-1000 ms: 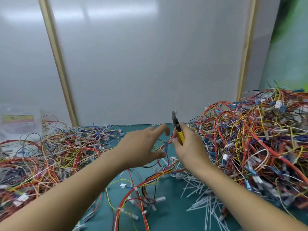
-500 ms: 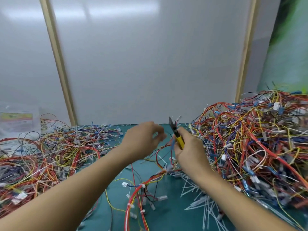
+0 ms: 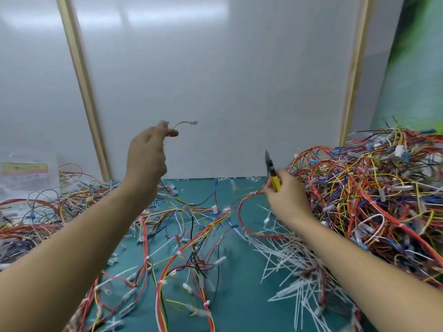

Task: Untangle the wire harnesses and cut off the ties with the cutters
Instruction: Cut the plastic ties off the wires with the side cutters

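Wire harnesses (image 3: 374,202), red, yellow and blue, are heaped high on the right of a green table (image 3: 239,293); a flatter tangle (image 3: 43,212) lies at its left edge, and loose strands cross the middle. Cut white ties (image 3: 294,267) litter the table just beside the big heap. Above the table, the left hand (image 3: 147,152) is raised, fingertips pinched on a thin yellow-green wire (image 3: 183,123). Lower, near the heap, the right hand (image 3: 286,196) is closed around yellow-handled cutters (image 3: 272,172), blades pointing up.
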